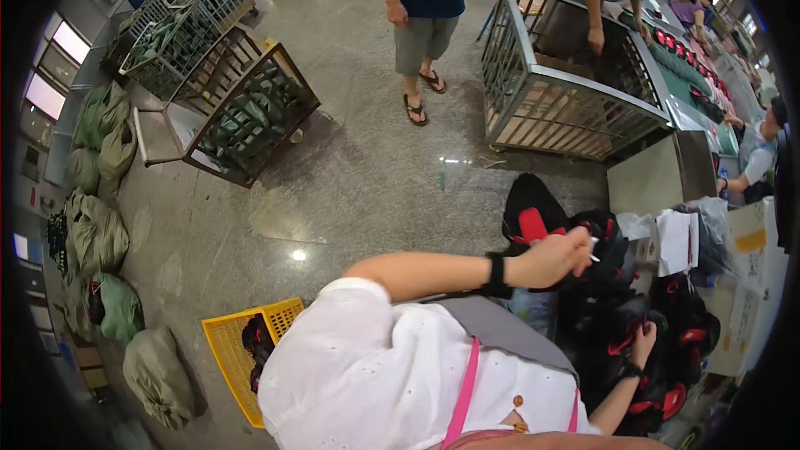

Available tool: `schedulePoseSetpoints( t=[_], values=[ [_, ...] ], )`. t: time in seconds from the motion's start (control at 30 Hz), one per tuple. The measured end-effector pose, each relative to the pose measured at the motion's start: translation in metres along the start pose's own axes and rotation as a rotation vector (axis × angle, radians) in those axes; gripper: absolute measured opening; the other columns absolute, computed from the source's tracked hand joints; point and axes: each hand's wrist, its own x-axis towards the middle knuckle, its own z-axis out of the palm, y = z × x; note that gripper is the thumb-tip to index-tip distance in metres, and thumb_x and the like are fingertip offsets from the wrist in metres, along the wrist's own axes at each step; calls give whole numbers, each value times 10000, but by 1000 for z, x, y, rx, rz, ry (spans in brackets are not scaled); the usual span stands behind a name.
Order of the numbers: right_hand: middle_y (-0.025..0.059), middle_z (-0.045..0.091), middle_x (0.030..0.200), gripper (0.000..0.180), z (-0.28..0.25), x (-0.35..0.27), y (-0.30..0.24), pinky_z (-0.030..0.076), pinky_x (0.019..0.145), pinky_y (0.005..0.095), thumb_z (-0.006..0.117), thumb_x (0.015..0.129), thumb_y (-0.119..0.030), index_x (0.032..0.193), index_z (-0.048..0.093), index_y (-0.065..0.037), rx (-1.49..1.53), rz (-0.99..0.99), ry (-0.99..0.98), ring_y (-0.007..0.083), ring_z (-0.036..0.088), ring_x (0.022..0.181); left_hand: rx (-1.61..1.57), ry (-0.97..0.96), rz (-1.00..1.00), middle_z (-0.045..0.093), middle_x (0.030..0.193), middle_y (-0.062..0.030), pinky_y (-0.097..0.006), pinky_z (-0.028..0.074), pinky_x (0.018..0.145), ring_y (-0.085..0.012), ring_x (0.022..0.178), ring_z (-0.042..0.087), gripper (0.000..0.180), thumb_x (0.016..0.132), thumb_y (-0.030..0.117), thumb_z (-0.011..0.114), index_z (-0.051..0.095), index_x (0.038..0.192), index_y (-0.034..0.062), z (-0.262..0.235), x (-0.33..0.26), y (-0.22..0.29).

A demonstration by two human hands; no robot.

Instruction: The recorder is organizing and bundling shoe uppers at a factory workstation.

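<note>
Left hand (557, 257) fingers pinched closed on a thin white stick-like item (593, 257), its long axis pointing to 3 o'clock over the black-and-red pieces (650, 342) piled on the surface; right hand (643, 343), at 5 o'clock, fingers curled gripping one piece.

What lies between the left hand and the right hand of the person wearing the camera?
In the head view, black-and-red pieces piled on the work surface fill the stretch between the left hand, which pinches a thin white item, and the right hand, which touches the pile.
</note>
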Motion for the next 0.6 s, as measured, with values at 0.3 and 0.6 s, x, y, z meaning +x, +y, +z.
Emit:
schedulePoseSetpoints(
  t=[0.3,0.6],
  values=[
    [117,534,798,246,44,25,-24,410,716,277,409,674,95,900,490,40,-470,-82,47,203,520,742,-355,122,177,499,609,-51,-298,462,670,-178,714,591,176,934,174,373,376,841,25,-66,1,9],
    [9,502,605,143,168,31,-200,357,497,264,606,759,-159,704,552,-38,-88,-153,317,107,445,551,276,348,392,552,721,-56,-313,396,675,-182,643,480,334,948,217,319,590,851,47,-154,21,2]
  ],
)
